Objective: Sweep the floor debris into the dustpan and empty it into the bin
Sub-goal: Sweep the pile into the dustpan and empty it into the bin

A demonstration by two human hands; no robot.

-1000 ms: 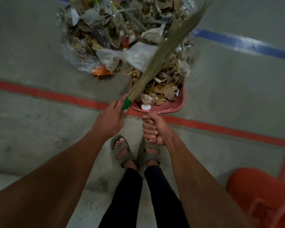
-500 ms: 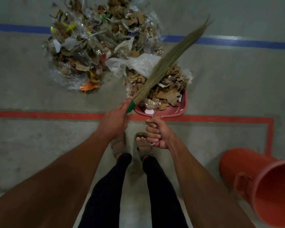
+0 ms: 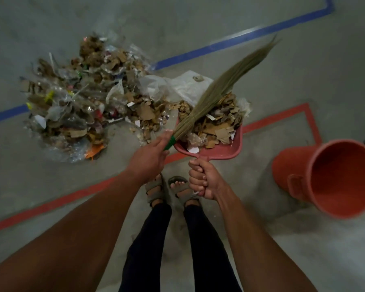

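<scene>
Dustpan [image 3: 226, 149], pink and heaped with cardboard scraps [image 3: 216, 123], at frame centre, handle wrapped by right hand [image 3: 202, 179] in a full fist. Grass broom [image 3: 217, 91] laid over the load, green-bound neck held by left hand [image 3: 151, 159], fingers curled around it. Debris pile [image 3: 82, 106] at upper left; orange bin [image 3: 333, 178] at right. Likely trouble: scraps and the plastic bag [image 3: 177, 85] slipping off the front lip if tilted or swung fast toward the bin.

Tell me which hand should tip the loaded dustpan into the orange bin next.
Right. The right hand already grips the dustpan handle, and the bin lies on that side. The left hand holds the broom.
</scene>
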